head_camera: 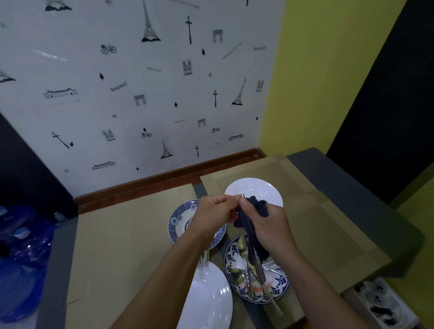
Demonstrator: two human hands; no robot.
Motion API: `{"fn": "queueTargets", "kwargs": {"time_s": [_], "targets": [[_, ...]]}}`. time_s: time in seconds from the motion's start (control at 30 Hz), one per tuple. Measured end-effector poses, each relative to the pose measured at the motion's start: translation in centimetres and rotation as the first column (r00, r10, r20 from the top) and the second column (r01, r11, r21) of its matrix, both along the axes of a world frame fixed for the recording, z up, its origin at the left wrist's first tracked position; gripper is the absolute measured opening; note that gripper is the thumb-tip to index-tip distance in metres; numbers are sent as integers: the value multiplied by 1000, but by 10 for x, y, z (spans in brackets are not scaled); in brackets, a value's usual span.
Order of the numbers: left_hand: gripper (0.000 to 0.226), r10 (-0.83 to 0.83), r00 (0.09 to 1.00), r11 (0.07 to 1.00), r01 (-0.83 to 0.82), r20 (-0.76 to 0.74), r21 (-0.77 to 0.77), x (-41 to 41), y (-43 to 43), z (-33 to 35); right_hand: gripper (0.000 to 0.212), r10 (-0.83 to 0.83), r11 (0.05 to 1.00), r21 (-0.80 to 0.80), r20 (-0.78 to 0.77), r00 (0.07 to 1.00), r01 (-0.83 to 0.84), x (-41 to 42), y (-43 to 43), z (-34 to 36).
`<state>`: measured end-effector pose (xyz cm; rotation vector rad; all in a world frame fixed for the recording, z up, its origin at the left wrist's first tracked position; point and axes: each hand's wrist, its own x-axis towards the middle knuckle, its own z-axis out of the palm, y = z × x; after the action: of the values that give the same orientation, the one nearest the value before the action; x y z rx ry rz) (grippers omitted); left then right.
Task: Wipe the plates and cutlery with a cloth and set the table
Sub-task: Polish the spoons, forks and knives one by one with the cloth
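My left hand [214,213] pinches the top end of a metal piece of cutlery [243,196] held upright above the table. My right hand [270,224] grips a dark blue cloth [257,205] wrapped around that piece's shaft. Below them a blue-patterned plate [280,284] holds several spoons and forks [249,275]. A plain white plate [262,189] lies farther back, a blue-rimmed patterned plate [178,219] sits under my left wrist, and a large white plate [208,303] is nearest me.
Tan placemats [119,245] cover the grey table [350,182]. Blue water bottles [17,263] stand on the floor at the left. The wallpapered wall lies close behind the table, with a yellow wall at the right.
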<state>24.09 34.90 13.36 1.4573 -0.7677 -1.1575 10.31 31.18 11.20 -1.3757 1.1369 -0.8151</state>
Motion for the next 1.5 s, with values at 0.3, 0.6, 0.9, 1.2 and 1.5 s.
{"fn": "queueTargets", "kwargs": {"time_s": [0.3,0.6,0.9,1.2,1.5], "targets": [[16,133,974,991,-131,183,-24,-12,10,-20,29,14,991,135,-9,1000,-13,-4,16,-9],[14,251,911,967,-247,328,-54,-22,10,-27,21,-74,996,-60,-135,988,67,-7,15,-12],[14,222,945,975,-211,240,-71,-21,12,-31,15,102,992,-64,-112,988,-110,-13,8,-1],[26,10,997,1000,-10,-73,0,-24,15,-30,11,7,995,-99,-235,972,-31,-17,0,-15],[15,-141,988,990,138,67,39,-21,23,-61,18,-239,966,80,-66,969,244,-9,-6,-26]]}}
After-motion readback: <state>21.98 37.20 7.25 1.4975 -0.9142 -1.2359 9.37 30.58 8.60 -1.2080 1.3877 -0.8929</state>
